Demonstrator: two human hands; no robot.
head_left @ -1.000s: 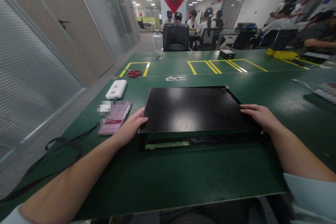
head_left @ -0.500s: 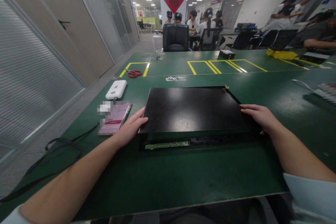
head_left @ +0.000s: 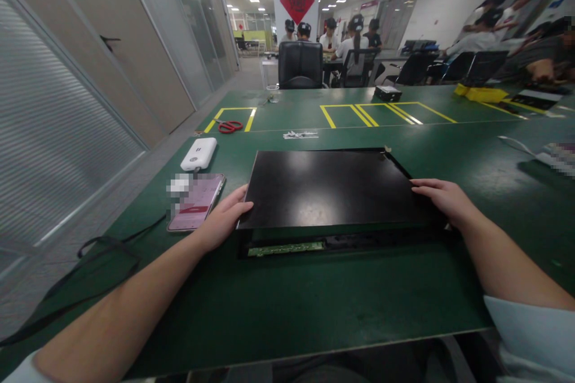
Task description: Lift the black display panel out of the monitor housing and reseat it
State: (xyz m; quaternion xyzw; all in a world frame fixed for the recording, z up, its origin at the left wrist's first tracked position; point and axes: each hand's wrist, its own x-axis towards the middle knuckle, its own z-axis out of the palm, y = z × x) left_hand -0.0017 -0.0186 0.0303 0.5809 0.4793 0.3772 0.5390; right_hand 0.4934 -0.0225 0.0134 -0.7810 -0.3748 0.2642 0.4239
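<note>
A flat black display panel [head_left: 332, 188] is held between my two hands, its near edge raised above a black frame [head_left: 386, 240] on the table. My left hand [head_left: 229, 210] grips the panel's left edge, thumb on top and fingers mostly hidden beneath. At the right edge, my right hand [head_left: 442, 196] pinches the panel with the thumb and fingers close together. A narrow green circuit board [head_left: 286, 249] shows along the left part of the frame's near side. The rest of the frame is largely covered by the panel.
On the green table [head_left: 323, 305], a phone [head_left: 202, 200] and a white power bank [head_left: 199, 154] lie left of the panel. Beyond are red-handled scissors [head_left: 230, 126], white strips [head_left: 300, 134], a black box [head_left: 387, 93] and a yellow bin [head_left: 481, 93]. People sit at far tables.
Both hands and the panel stay almost exactly where they were. A person's arm at the far right has shifted.
</note>
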